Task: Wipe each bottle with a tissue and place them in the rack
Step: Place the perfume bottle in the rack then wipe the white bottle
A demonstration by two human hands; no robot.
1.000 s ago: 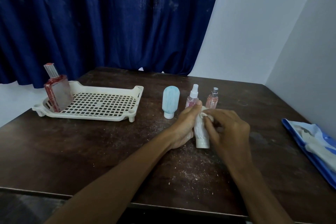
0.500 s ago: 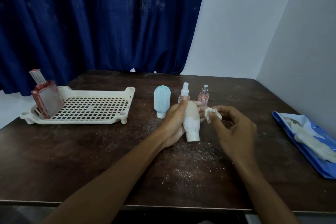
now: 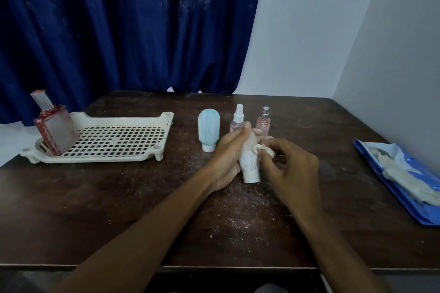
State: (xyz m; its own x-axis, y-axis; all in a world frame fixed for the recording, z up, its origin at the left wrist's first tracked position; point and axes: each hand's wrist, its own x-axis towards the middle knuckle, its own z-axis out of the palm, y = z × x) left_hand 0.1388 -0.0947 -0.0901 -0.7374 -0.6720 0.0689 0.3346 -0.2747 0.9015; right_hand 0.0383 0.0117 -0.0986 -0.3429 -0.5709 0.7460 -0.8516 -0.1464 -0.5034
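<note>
The person is sitting at a dark wooden table (image 3: 107, 209) dusted with pale crumbs, and both bare hands are working near its middle. The left hand (image 3: 227, 158) is curling around a white bottle (image 3: 249, 165), holding it tilted with its cap end pointing down toward the tabletop and its rounded end pointing away. The right hand (image 3: 291, 170) is pinching a crumpled tissue (image 3: 263, 148) between thumb and fingertips and pressing it against the upper right side of that bottle.

Just behind the hands three more bottles are standing upright in a row: a pale blue bottle (image 3: 208, 127) resting on its white cap, a clear spray bottle (image 3: 238, 118) with a white top, and a small pink bottle (image 3: 264, 121) with a silver top. The fingertips of the left hand are partly covering the lower part of the spray bottle.

Over on the left side of the table a cream plastic rack (image 3: 100, 159) with a slotted floor is sitting well apart from the hands. A red-edged bottle (image 3: 57, 128) is leaning in its left end, cap tilting up and to the left.

At the right edge of the table a blue pouch (image 3: 378, 169) is lying flat with pale tissues spilling out of it. A dark blue curtain (image 3: 119, 31) is hanging behind the table, beside a plain white wall (image 3: 309, 31).
</note>
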